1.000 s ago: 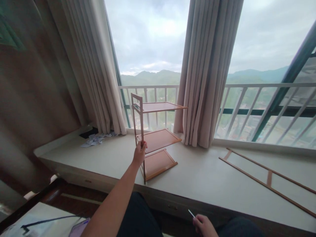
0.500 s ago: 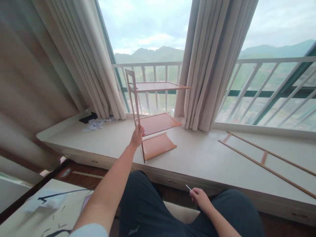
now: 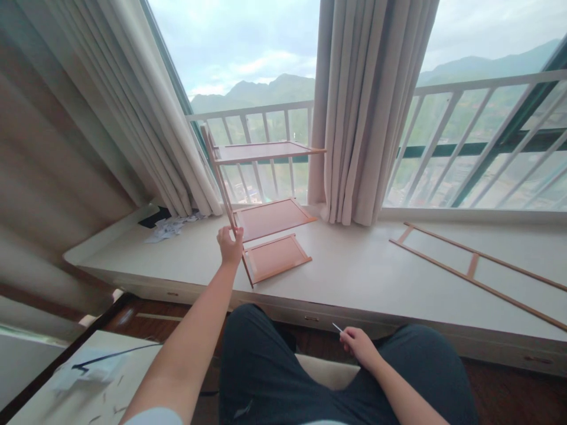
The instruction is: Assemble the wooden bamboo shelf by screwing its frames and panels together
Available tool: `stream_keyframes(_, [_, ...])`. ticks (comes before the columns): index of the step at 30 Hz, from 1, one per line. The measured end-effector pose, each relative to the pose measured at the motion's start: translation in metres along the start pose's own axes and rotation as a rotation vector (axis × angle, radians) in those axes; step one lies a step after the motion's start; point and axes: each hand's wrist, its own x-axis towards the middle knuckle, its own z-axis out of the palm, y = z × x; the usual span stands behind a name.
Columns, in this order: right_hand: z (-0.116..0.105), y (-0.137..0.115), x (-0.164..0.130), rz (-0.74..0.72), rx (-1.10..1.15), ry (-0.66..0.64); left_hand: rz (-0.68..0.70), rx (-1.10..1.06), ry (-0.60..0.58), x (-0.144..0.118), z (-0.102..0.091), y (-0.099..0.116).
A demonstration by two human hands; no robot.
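A wooden shelf rack [image 3: 277, 219] stands on the white window ledge with three shelf boards joined to one side frame, which tilts to the left at its top. My left hand [image 3: 231, 245] is closed around that side frame, between the middle and lowest boards. The boards' right ends have no frame on them. Low over my lap, my right hand [image 3: 359, 348] pinches a thin silver metal rod [image 3: 337, 327], its tip pointing up and left; the rest is hidden in my fingers. A second ladder-like wooden side frame [image 3: 473, 265] lies flat on the ledge at right.
Crumpled white papers [image 3: 168, 229] and a dark flat item [image 3: 155, 217] lie on the ledge's left end. A grey curtain [image 3: 361, 118] hangs behind the rack. At lower left, a pale table [image 3: 57, 392] holds a plastic bag [image 3: 88, 372] and small loose pieces.
The rack's side frame has leaned to the left at its top, with my left hand moving left along with it. My right hand keeps the metal rod over my lap. The view has shifted slightly.
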Motion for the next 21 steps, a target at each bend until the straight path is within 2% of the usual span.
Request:
stream_keyframes(2, [-0.001,0.0,-0.001,-0.001,0.003,-0.013,-0.002,-0.048,0.031,0.011,0.0,0.014])
stream_keyframes(4, [-0.002,0.0,-0.002,0.0,-0.002,-0.021,-0.037,-0.205,-0.016,0.026,0.002,0.029])
stream_keyframes(6, [-0.002,0.0,-0.002,-0.001,-0.012,-0.02,-0.11,-0.376,-0.062,0.041,0.005,0.043])
stream_keyframes(9, [-0.002,0.0,-0.002,-0.01,-0.022,-0.012,-0.26,-0.5,-0.017,0.055,0.008,0.055])
stream_keyframes(14, [-0.003,-0.001,-0.005,-0.037,-0.031,-0.015,-0.322,-0.488,0.121,0.058,-0.008,0.051])
stream_keyframes(21, [-0.002,-0.005,-0.006,-0.024,-0.018,-0.024,-0.336,-0.484,0.15,0.063,-0.037,0.043])
